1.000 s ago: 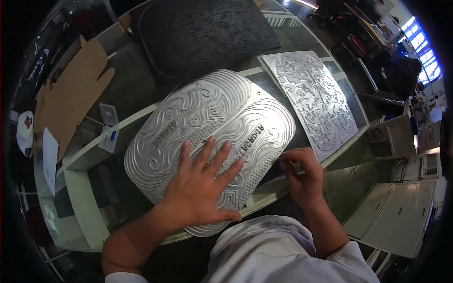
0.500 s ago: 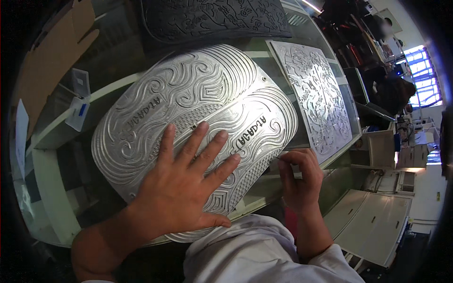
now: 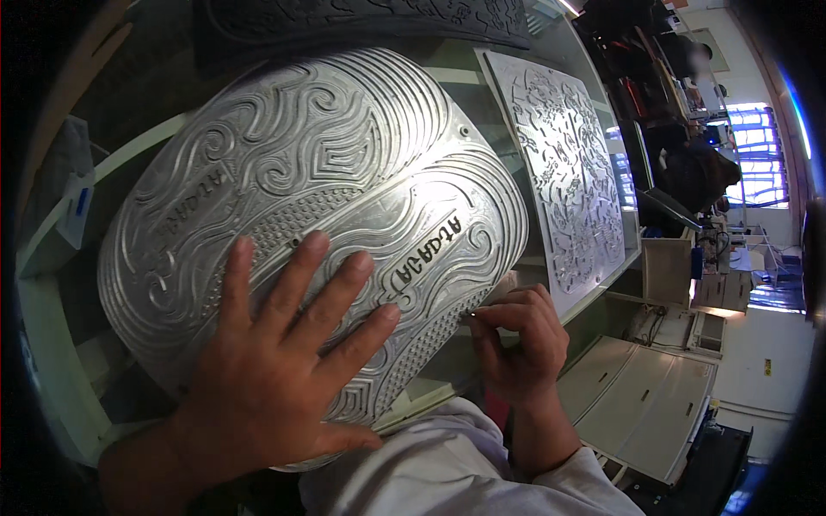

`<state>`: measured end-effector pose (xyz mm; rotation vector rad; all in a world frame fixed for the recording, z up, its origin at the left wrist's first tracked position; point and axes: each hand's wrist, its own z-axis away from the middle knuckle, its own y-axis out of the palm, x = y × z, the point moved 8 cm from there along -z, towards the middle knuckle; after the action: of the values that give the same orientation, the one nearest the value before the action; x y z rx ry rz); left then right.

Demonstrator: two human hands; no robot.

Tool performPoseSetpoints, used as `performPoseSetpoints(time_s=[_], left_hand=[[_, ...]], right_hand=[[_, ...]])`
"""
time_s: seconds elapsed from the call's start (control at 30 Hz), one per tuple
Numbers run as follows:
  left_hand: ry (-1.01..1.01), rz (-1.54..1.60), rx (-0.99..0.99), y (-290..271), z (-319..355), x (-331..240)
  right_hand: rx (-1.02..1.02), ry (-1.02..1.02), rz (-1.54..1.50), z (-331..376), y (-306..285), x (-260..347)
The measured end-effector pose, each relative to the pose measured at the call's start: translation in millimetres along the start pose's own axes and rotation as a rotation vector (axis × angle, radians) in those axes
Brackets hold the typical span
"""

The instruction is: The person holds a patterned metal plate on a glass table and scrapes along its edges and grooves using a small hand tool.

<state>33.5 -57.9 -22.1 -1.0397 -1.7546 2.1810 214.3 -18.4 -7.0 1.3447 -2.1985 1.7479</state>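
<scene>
A large silvery metal mould plate (image 3: 335, 225) with rounded corners, raised swirls, dotted bands and dark lettering lies before me on a glass-topped table. My left hand (image 3: 267, 370) rests flat on its near left part, fingers spread. At the plate's near right edge, beside a dotted band, my right hand (image 3: 527, 344) is closed in a pinch. A tiny bright tip shows at its thumb and forefinger; what it belongs to is too small to tell.
A second patterned metal plate (image 3: 572, 185) lies to the right on the table. A black embossed mat (image 3: 370, 24) is at the far side. At the left stands a small clear plastic box (image 3: 73, 193). White cabinets (image 3: 641, 404) are beyond the table at right.
The view has shifted, so the plate appears larger and further left. My left hand stays spread on it. My right hand, still pinched, sits slightly nearer me along the edge.
</scene>
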Motion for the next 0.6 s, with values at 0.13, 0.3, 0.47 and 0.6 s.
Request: performPoseSetpoints(time_s=[0.13, 0.3, 0.47, 0.6], left_hand=[[-0.005, -0.005, 0.017, 3.2, -0.5, 1.3], [-0.007, -0.014, 0.018, 3.2, 2.1, 1.2], [0.006, -0.013, 0.008, 3.4, 1.4, 1.3], [0.022, -0.027, 0.009, 2.6, 1.3, 0.6]], right_hand=[[0.037, 0.017, 0.020, -1.0, 3.0, -1.0], [0.053, 0.010, 0.017, -2.5, 4.3, 0.7], [0.052, 0.013, 0.013, -1.0, 4.3, -0.2], [0.057, 0.004, 0.009, -1.6, 3.7, 0.0]])
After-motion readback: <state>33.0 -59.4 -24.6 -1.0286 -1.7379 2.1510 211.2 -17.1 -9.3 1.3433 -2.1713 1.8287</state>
